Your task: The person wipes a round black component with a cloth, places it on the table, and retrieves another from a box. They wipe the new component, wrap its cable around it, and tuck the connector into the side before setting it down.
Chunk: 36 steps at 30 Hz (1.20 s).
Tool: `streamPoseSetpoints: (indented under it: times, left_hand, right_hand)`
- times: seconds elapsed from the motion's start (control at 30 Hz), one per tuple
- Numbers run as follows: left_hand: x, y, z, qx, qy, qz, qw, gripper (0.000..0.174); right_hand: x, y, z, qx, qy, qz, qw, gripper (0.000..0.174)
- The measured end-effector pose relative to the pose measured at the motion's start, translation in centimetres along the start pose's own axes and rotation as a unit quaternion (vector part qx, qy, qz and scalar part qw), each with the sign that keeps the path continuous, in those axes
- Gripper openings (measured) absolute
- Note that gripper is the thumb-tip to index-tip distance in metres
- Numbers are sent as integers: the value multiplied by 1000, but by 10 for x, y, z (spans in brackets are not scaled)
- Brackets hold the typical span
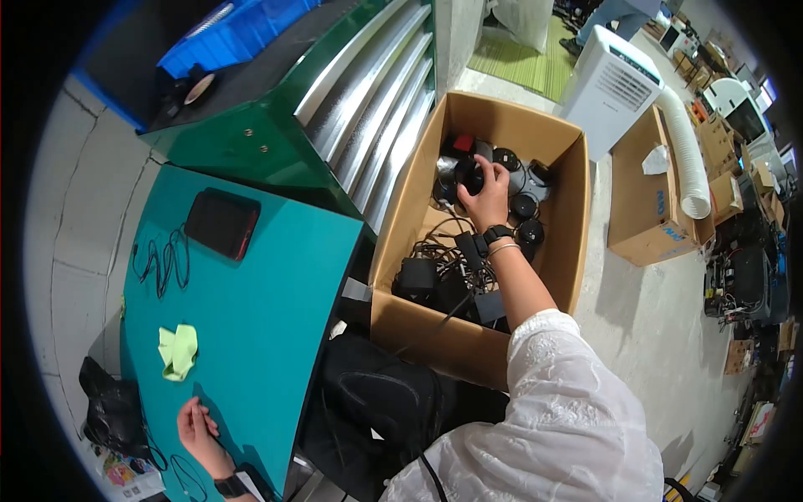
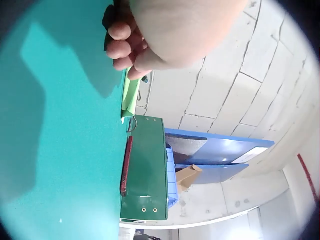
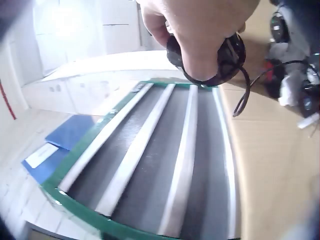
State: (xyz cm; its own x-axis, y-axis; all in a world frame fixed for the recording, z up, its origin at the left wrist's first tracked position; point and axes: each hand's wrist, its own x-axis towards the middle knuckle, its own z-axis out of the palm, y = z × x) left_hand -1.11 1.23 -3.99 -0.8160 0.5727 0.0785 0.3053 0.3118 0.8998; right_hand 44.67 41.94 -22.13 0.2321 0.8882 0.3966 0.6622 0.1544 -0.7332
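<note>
My right hand (image 1: pixel 488 197) reaches into the cardboard box (image 1: pixel 519 107). In the right wrist view its fingers grip a round black device (image 3: pixel 232 52) with a thin cable (image 3: pixel 245 92) hanging from it; its exact kind does not show. Around that hand in the box lie several round black devices (image 1: pixel 524 207) and a tangle of black cables (image 1: pixel 452 263) with power adapters (image 1: pixel 418 274). On the teal table my left hand (image 1: pixel 199 433) rests with loosely curled fingers and holds nothing. A light green cloth (image 1: pixel 178 351) lies just beyond it.
A black box-shaped device (image 1: pixel 222 223) with a coiled cable (image 1: pixel 167 263) lies on the table (image 1: pixel 268 293). The green drawer cabinet (image 1: pixel 259 138) stands against the box's left side. Past the box are a white portable air conditioner (image 1: pixel 615 84) and another carton (image 1: pixel 644 192). A black bag (image 1: pixel 113 410) sits beyond the table.
</note>
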Motion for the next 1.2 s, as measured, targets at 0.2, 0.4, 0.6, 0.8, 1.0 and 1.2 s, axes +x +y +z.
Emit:
streamPoseSetpoints:
  times: [0.2,0.4,0.6,0.8,1.0,1.2]
  left_hand:
    - [1,1,2,-60,-59,11,996,17]
    - [-17,17,4,-139,-84,42,986,22]
    - [-51,80,17,-230,-279,142,922,55]
    - [-77,139,-3,-460,-330,60,822,69]
    - [-72,122,-41,-405,-218,-15,888,52]
    - [-44,68,-59,-370,-228,-54,899,58]
  right_hand:
    - [1,-116,-84,173,20,-164,971,67]
    - [-37,-249,-146,313,6,-306,899,76]
    - [-76,-361,-173,368,-34,-467,803,73]
    - [-149,-429,-132,369,-206,-543,726,73]
    - [-202,-461,-110,263,-276,-565,732,71]
    - [-221,-455,-54,307,-440,-517,667,67]
